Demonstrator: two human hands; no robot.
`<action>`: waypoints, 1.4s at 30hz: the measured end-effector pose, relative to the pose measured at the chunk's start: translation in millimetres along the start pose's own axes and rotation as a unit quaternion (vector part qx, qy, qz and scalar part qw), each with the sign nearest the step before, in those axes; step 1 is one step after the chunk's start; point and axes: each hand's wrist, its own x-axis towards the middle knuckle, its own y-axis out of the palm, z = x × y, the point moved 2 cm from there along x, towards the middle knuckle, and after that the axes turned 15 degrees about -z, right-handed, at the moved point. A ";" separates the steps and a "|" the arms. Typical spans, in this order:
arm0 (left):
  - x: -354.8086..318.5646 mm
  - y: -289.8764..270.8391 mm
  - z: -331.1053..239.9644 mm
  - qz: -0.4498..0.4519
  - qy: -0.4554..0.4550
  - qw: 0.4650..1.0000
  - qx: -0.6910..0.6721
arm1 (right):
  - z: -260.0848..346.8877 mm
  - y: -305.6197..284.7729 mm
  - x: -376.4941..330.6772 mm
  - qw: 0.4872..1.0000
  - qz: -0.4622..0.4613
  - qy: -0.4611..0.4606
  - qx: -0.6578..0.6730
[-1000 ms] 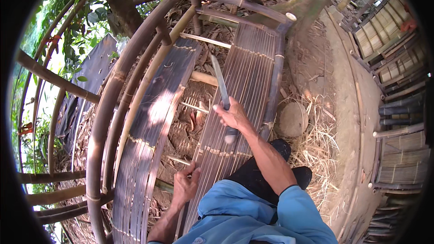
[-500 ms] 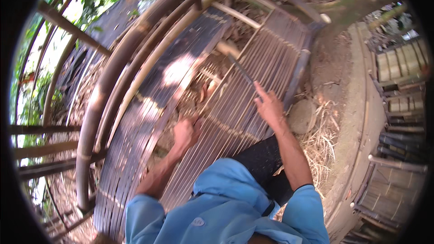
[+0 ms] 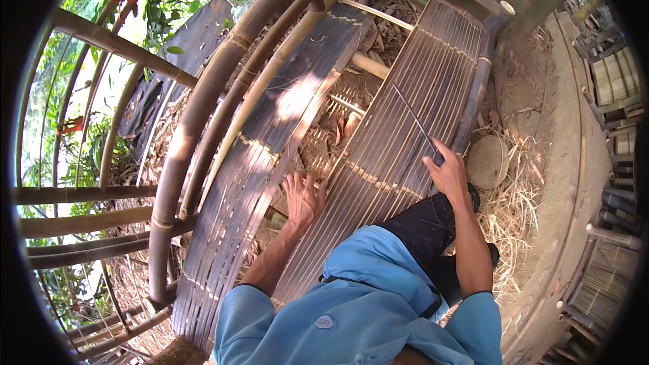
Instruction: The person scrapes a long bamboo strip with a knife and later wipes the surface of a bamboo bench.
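the right hand is closing its grip around the handle of a long knife, whose thin dark blade is running up and away from the fingers, lying flat across the right slat panel. the handle end is hiding inside the fist, so the knife is sitting directly in the grip, with its blade reaching out beyond the hand toward the far end of the panel. the left hand is holding nothing; its grip is open, fingers spreading and pressing down at the near inner edge of that same panel, beside the gap that is separating it from the left slat panel. the two hands are lying well apart, the knife only with the right one. in the gap, dry leaves and a pale bamboo crosspiece are showing. thick bamboo poles are curving along the left side of the frame. to the right of the right hand, a round flat stone is resting on straw on the ground.
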 end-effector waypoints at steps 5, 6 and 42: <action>66.8 -2.0 23.5 -0.048 0.102 0.982 0.149 | -29.6 -32.9 -32.7 0.997 -0.058 0.038 0.033; 72.0 -0.1 31.1 -0.019 0.107 0.979 0.172 | -31.3 -37.7 -38.1 0.997 -0.062 0.039 0.037; 158.0 -42.3 -289.4 0.309 0.392 0.861 -0.101 | -59.7 -121.6 -80.5 0.648 -0.524 0.232 0.502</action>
